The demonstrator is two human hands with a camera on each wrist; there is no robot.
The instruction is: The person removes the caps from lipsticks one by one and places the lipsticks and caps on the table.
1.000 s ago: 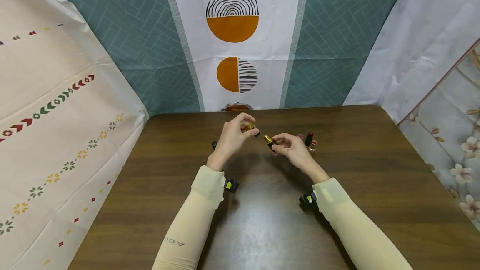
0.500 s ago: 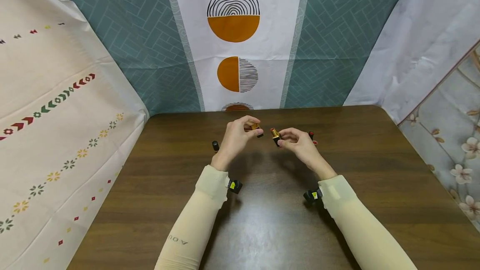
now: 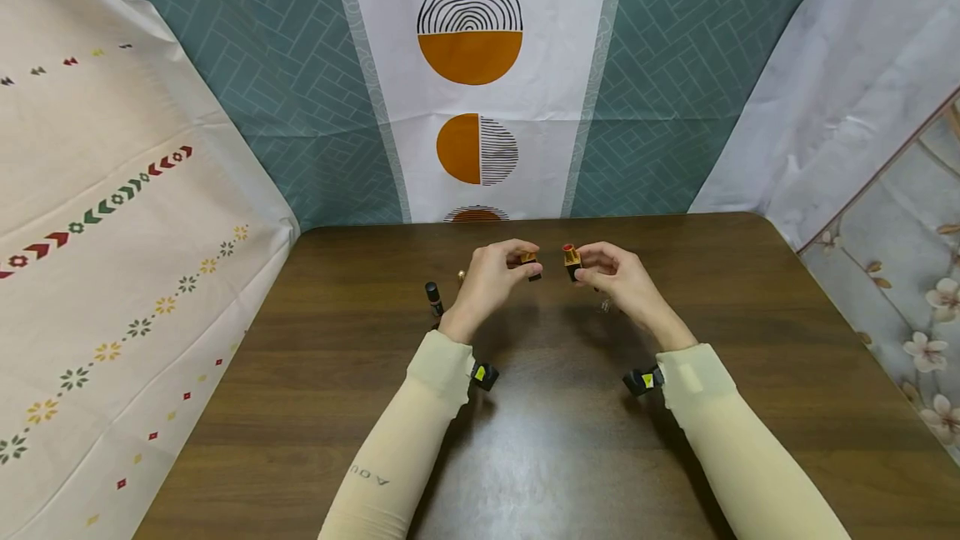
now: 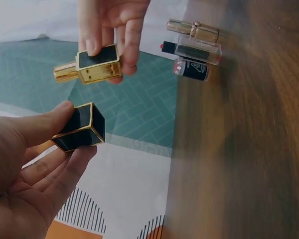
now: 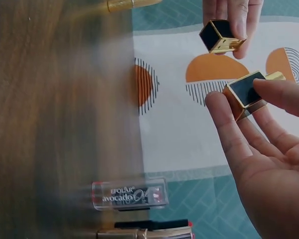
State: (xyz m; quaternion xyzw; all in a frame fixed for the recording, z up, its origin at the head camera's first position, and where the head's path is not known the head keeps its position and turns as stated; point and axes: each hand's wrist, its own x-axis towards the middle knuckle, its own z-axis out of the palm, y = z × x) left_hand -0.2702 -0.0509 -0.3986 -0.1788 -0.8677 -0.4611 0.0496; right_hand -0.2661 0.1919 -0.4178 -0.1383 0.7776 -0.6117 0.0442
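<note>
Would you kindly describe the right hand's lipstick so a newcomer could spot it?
Over the brown table, the right hand pinches the black and gold lipstick. Unlike the similar cap in the left hand, it has a gold tube with a red tip.

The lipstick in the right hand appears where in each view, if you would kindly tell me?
Head: lipstick a little right of centre.
Left wrist: lipstick in the upper left.
Right wrist: lipstick right of centre, slightly high.
Shared landmark: the black-and-gold cap in the left hand.
</note>
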